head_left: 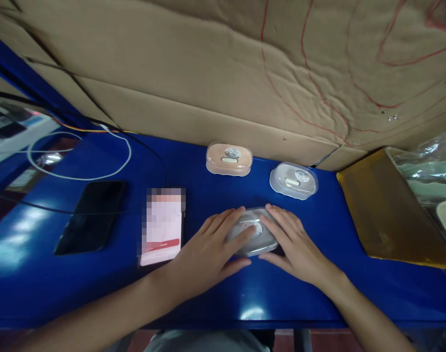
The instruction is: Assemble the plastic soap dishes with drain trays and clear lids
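Note:
A small oval plastic box with a clear lid (257, 249) and a round label lies on the blue table in front of me. My left hand (217, 242) holds it from the left, one finger across the label and the thumb near its front edge. From the right, my right hand (294, 242) grips the same box, fingertips on the lid and thumb low at the front. Behind it stand a peach box with a clear lid (229, 160) and a whitish box with a clear lid (294, 182), both labelled. Parts of the held box are hidden by my fingers.
A lit phone (162, 227) lies left of my left hand, with a dark phone (91, 217) farther left. A white cable (79, 178) loops at the back left. On the right stands an open carton (387, 210) with plastic-wrapped items. A cardboard wall (193, 73) closes the back.

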### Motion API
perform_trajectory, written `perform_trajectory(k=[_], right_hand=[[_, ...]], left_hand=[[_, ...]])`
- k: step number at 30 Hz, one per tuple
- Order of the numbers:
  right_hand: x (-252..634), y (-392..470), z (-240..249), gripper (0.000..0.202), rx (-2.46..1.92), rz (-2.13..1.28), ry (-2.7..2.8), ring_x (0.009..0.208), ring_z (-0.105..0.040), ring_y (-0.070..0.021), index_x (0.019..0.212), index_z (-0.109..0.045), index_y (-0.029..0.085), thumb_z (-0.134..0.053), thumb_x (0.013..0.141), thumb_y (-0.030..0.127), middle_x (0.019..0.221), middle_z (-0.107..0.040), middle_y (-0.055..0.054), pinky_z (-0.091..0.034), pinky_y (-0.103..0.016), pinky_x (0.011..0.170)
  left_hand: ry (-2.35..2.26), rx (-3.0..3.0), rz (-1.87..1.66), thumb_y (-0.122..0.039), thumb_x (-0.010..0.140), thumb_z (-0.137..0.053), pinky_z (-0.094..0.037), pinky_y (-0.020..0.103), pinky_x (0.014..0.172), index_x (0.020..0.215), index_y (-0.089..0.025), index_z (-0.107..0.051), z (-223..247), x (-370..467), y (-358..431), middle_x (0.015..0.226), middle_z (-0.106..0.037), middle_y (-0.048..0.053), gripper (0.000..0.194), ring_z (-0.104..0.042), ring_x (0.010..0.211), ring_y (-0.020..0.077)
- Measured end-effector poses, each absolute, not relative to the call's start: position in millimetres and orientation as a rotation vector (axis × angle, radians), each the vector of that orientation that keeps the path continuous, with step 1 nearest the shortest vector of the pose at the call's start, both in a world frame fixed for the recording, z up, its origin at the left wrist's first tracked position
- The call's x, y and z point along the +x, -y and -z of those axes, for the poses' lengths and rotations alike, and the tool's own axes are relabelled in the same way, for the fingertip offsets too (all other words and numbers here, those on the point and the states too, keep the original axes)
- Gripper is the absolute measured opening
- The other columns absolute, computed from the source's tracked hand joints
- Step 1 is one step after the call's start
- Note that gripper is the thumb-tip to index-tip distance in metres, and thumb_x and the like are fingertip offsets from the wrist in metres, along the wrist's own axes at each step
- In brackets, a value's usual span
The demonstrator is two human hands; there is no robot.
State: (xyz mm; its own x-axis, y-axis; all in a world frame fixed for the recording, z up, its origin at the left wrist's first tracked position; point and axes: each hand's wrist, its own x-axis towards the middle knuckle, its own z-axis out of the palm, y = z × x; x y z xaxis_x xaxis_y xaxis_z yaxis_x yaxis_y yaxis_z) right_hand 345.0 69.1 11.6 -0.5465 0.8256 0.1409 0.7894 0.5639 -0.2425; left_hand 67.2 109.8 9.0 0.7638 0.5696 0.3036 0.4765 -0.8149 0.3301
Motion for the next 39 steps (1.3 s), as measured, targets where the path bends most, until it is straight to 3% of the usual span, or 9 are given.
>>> perform_trajectory(k=[4,9,16,24,30,39], right_hand=[[347.9,-71.0,-13.5,0.085,-1.344,-0.239,2.565,0.159,-0.033,-0.0372,0.173,-0.014,0.030,-0.062,0.105,0.050,0.174,-0.031,-0.016,-0.044,-0.063,0.121],[353.1,-72.7,-16.9,0.081,-1.353,-0.300,2.539,0.158,-0.036,-0.0358,0.172,-0.019,0.032,-0.061,0.105,0.050,0.174,-0.032,-0.013,-0.046,-0.061,0.121],[356.8,-73.3,-19.1,0.081,-1.372,-0.381,2.545,0.159,-0.033,-0.0358,0.171,-0.022,0.033,-0.063,0.104,0.052,0.175,-0.029,-0.013,-0.043,-0.062,0.122],[361.1,-76.2,-20.8,0.071,-1.312,-0.488,2.485,0.161,-0.031,-0.0339,0.167,-0.035,0.035,-0.065,0.104,0.045,0.176,-0.027,-0.010,-0.042,-0.059,0.124],[368.0,-83.5,-15.3,0.069,-1.267,-0.611,2.380,0.158,-0.037,-0.0323,0.166,-0.035,0.035,-0.065,0.104,0.042,0.173,-0.034,-0.010,-0.044,-0.055,0.124],[356.5,-78.9,-13.8,0.069,-1.267,-0.288,2.528,0.157,-0.035,-0.0372,0.167,-0.034,0.037,-0.065,0.105,0.039,0.174,-0.028,-0.013,-0.046,-0.060,0.119]], left_hand=[[-0.844,2.735,-0.586,-0.039,0.102,-0.070,-0.055,0.062,0.107,0.155,-0.023,-0.048,-7.9,67.8,-108.7,0.162,-0.044,0.025,0.059,-0.051,0.145,0.0441],[-0.901,2.719,-0.570,-0.042,0.106,-0.063,-0.060,0.057,0.102,0.163,-0.028,-0.038,-3.1,67.2,-108.6,0.166,-0.039,0.024,0.064,-0.058,0.140,0.0395],[-0.930,2.752,-0.543,-0.035,0.092,-0.083,-0.060,0.055,0.100,0.164,-0.032,-0.038,-4.7,68.2,-110.1,0.166,-0.040,0.022,0.084,-0.062,0.134,0.0391],[-0.934,2.759,-0.541,-0.029,0.101,-0.070,-0.060,0.055,0.099,0.165,-0.030,-0.037,-5.4,66.7,-110.7,0.169,-0.035,0.026,0.072,-0.062,0.134,0.0407],[-0.938,2.725,-0.568,-0.028,0.101,-0.068,-0.058,0.059,0.102,0.163,-0.027,-0.038,-4.1,67.1,-110.3,0.170,-0.034,0.024,0.069,-0.060,0.137,0.0415],[-1.000,2.655,-0.619,-0.021,0.099,-0.066,-0.056,0.061,0.109,0.161,-0.021,-0.042,-5.6,67.0,-109.7,0.171,-0.032,0.025,0.066,-0.054,0.144,0.0429]])
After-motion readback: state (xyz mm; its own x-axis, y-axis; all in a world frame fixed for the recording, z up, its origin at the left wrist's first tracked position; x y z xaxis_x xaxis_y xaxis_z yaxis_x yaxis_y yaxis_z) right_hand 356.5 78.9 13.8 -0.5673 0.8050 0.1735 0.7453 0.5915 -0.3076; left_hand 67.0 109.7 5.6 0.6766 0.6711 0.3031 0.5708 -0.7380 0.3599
